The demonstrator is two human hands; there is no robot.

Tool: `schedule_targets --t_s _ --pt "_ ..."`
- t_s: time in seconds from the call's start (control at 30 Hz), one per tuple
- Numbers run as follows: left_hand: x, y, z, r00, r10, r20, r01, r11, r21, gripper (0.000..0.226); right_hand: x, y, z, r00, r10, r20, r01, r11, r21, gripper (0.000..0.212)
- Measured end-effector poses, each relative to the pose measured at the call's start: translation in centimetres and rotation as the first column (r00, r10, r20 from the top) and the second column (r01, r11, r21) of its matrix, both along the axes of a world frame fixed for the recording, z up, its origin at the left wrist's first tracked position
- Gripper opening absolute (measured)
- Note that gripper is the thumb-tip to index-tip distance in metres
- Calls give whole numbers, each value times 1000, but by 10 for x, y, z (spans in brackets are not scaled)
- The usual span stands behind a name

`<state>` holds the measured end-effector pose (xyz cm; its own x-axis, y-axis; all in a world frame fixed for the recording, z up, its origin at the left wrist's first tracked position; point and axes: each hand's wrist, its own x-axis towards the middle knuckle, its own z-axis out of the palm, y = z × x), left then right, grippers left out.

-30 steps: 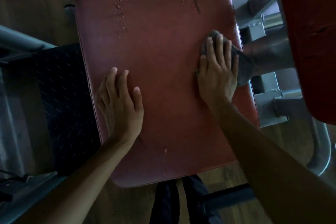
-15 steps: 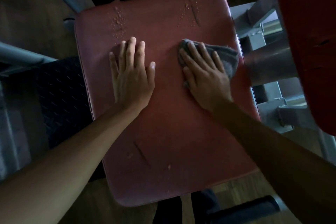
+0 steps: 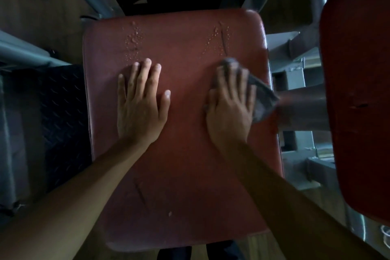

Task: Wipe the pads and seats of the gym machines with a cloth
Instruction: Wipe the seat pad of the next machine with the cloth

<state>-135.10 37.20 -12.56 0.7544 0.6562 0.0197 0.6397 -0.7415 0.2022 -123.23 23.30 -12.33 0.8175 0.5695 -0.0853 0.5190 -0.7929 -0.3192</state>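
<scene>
One red seat pad (image 3: 179, 154) lies under two hands; a second red pad (image 3: 358, 91) stands at right. The left hand (image 3: 140, 103) rests flat on the seat pad, fingers straight and slightly spread. The right hand (image 3: 230, 110), fingers straight, presses one grey cloth (image 3: 263, 99) against the seat pad's right side.

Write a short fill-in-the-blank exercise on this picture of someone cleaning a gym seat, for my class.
1. The grey cloth lies under the ____.
2. The left hand lies flat on the red seat and holds ____.
3. Drops of liquid sit on the seat just beyond the ____ of both hands.
Missing words: right hand; nothing; fingertips.
</scene>
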Motion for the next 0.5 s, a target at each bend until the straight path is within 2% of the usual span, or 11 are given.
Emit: schedule_targets --t_s 0.07,0.1,0.13,0.17,0.23,0.27,0.3,0.4,0.43,0.5 --pt "1 0 0 1000 1 -8 -1 1000 1 58 0 -15 -4 924 376 64 -377 926 4 49" --pt "1 0 0 1000 2 -12 -1 1000 3 58 12 -23 -6 885 457 91 -459 889 1 48" --pt "1 0 0 1000 -1 -11 1 1000 2 58 25 -27 -8 892 438 112 -441 898 1 48" --pt "1 0 0 1000 -3 -11 3 1000 -2 58 33 -27 -8 937 334 103 -337 942 8 48" --pt "0 0 0 1000 1 -18 -1 1000 -4 58 29 -9 -4 1000 2 -3 -2 1000 12 50" --pt "0 0 0 1000 5 -19 -5 1000 -6 59 20 1 -3 997 -75 -24 75 997 -4 51" --pt "0 0 0 1000 7 -18 -7 1000 -11 59 11 6 -2 999 -50 -17 50 999 -4 52" --pt "1 1 0 1000 0 -20 -1 1000 -19 59 23 -12 -4 955 289 70 -292 956 26 48" --pt "0 1 0 1000 1 -18 -1 1000 -16 59 36 -15 -5 957 279 80 -281 959 23 48" --pt "0 2 0 1000 -1 -21 1 1000 -10 59 47 -6 -2 1000 3 -6 -3 1000 12 50"
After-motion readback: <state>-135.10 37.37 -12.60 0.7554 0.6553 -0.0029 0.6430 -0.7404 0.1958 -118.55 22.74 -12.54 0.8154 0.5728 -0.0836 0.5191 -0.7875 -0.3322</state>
